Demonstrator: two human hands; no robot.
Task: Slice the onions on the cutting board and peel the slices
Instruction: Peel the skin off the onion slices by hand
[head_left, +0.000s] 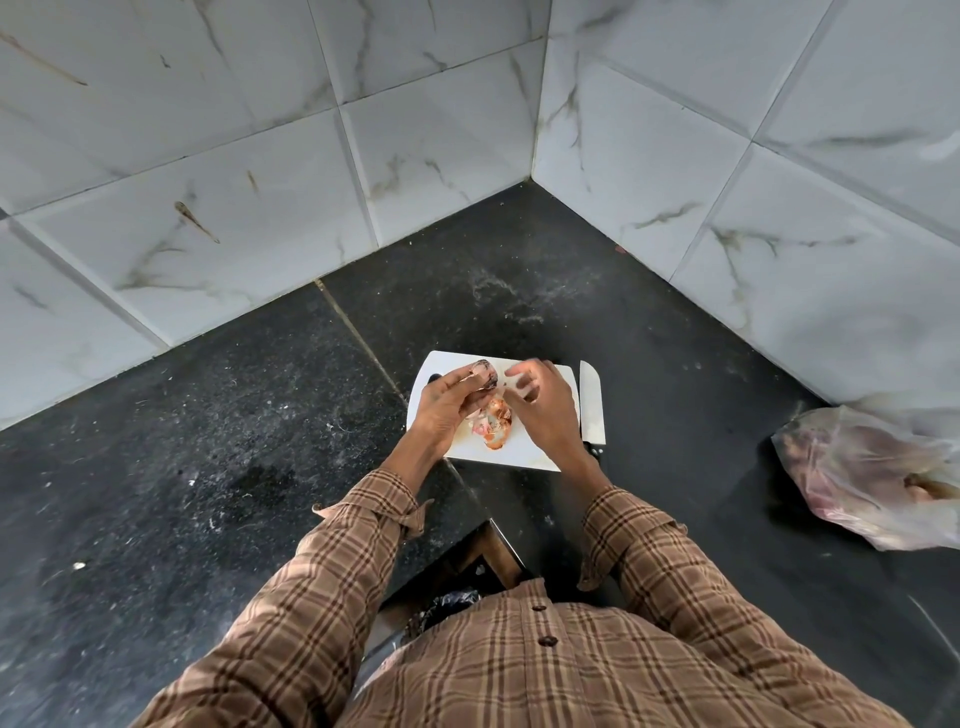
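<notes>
Both my forearms reach out over the white cutting board (540, 457). My left hand (447, 410) has its fingers curled round one onion piece (482, 373), pale with dark purple skin, above the board's far edge. My right hand (545, 405) hovers beside it, fingers loosely spread, holding nothing. A pile of orange-pink peels (493, 423) sits mid-board, and one knife (591, 400) lies just right of it.

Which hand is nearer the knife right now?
Right. The right hand hovers over the cutting board beside the knife, which lies just off the board's right edge. The left hand grips an onion piece over the board's left side, farther away.
</notes>
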